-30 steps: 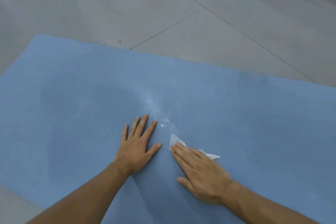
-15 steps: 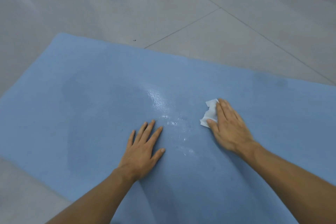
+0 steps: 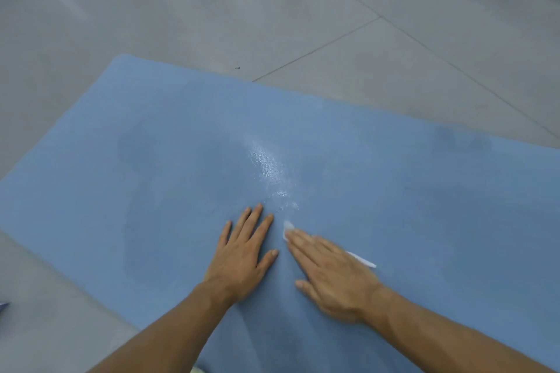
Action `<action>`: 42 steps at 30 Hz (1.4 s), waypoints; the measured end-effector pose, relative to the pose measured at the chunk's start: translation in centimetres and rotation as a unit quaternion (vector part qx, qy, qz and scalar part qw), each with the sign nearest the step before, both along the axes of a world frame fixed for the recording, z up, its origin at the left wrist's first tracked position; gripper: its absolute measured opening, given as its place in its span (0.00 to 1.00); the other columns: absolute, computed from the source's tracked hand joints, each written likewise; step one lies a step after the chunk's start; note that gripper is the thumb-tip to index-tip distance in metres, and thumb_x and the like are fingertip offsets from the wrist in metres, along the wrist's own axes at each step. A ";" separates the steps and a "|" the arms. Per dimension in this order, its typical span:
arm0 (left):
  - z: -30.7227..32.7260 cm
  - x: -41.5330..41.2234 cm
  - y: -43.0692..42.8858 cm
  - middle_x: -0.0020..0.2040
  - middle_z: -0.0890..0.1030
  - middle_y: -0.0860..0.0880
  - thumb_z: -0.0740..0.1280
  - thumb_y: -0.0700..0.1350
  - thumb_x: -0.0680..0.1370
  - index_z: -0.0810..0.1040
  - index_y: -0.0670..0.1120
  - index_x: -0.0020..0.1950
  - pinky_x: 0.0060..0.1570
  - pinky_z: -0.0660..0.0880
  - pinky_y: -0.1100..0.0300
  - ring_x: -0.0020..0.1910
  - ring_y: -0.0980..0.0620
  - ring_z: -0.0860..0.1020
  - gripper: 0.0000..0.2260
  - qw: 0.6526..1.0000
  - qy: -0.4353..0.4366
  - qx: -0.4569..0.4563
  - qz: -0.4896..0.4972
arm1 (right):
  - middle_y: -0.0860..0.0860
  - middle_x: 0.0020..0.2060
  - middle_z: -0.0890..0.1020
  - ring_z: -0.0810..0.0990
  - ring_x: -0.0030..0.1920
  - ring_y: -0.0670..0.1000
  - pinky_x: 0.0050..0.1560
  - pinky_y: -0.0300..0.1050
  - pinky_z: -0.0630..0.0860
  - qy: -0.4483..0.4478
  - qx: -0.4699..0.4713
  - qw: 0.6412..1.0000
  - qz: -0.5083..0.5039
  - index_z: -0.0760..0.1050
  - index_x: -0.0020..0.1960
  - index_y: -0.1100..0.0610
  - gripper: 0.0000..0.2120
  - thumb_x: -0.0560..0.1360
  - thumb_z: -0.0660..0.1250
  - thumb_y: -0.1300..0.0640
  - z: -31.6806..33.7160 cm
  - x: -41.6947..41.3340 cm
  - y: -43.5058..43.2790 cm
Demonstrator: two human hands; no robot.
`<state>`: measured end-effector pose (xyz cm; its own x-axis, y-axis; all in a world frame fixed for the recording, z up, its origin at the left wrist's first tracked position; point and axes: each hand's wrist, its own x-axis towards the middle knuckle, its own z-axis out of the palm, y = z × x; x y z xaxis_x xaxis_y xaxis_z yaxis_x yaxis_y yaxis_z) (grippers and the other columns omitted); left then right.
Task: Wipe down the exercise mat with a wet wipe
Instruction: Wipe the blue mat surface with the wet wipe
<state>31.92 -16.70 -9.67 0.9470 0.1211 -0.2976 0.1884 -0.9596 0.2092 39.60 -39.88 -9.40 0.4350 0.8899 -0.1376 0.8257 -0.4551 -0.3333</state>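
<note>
- A blue exercise mat [image 3: 394, 191] is seen laid flat on a grey tiled floor [image 3: 212, 9]; it fills the lower and middle part of the frame, with its far edge running from the upper left down toward the right.
- The left hand [image 3: 242, 254] is pressed flat on the mat at lower centre, fingers spread and nothing held; it is judged to be bracing the mat.
- The right hand [image 3: 330, 272] is laid flat just beside it, palm down, with the wet wipe [image 3: 288, 225] trapped beneath the fingers. Only two white bits of the wipe are visible: a corner past the fingertips and a strip at the hand's right side.
- The right hand is slightly blurred, so a wiping stroke is judged to be under way.
- A glistening wet streak [image 3: 266, 163] is seen above the hands at mid-frame, and a darker, damp-looking patch [image 3: 169, 175] spreads across the left half of the mat.
- From this, the left and central areas are judged to be already wiped.
- The right part of the mat looks mostly lighter, with a faint darker smudge near the right edge; that part, and what is cut off by the frame, is judged to be left to do.
</note>
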 end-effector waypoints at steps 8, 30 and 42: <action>0.5 -0.2 -0.4 0.81 0.33 0.62 0.50 0.63 0.84 0.41 0.60 0.83 0.77 0.31 0.55 0.78 0.61 0.28 0.31 1.000 0.016 0.002 0.002 | 0.52 0.83 0.49 0.50 0.83 0.51 0.80 0.44 0.40 -0.044 0.002 0.992 -0.115 0.50 0.83 0.59 0.32 0.84 0.51 0.45 -1.0 2.4 -2.1; 0.7 0.5 -2.4 0.82 0.36 0.60 0.51 0.62 0.85 0.44 0.64 0.83 0.79 0.36 0.50 0.81 0.57 0.33 0.28 1.000 0.012 -0.001 -0.022 | 0.53 0.78 0.69 0.66 0.78 0.55 0.75 0.51 0.62 -0.126 0.058 0.990 -0.011 0.73 0.74 0.54 0.23 0.82 0.59 0.48 -1.8 -4.3 -5.8; 0.5 2.2 -5.4 0.82 0.34 0.61 0.52 0.59 0.85 0.44 0.64 0.83 0.79 0.36 0.50 0.80 0.57 0.32 0.27 0.997 0.012 -0.003 -0.074 | 0.56 0.80 0.63 0.62 0.80 0.56 0.80 0.50 0.55 -0.089 -0.010 0.960 -0.263 0.64 0.79 0.63 0.35 0.74 0.71 0.63 -1.2 4.3 -12.0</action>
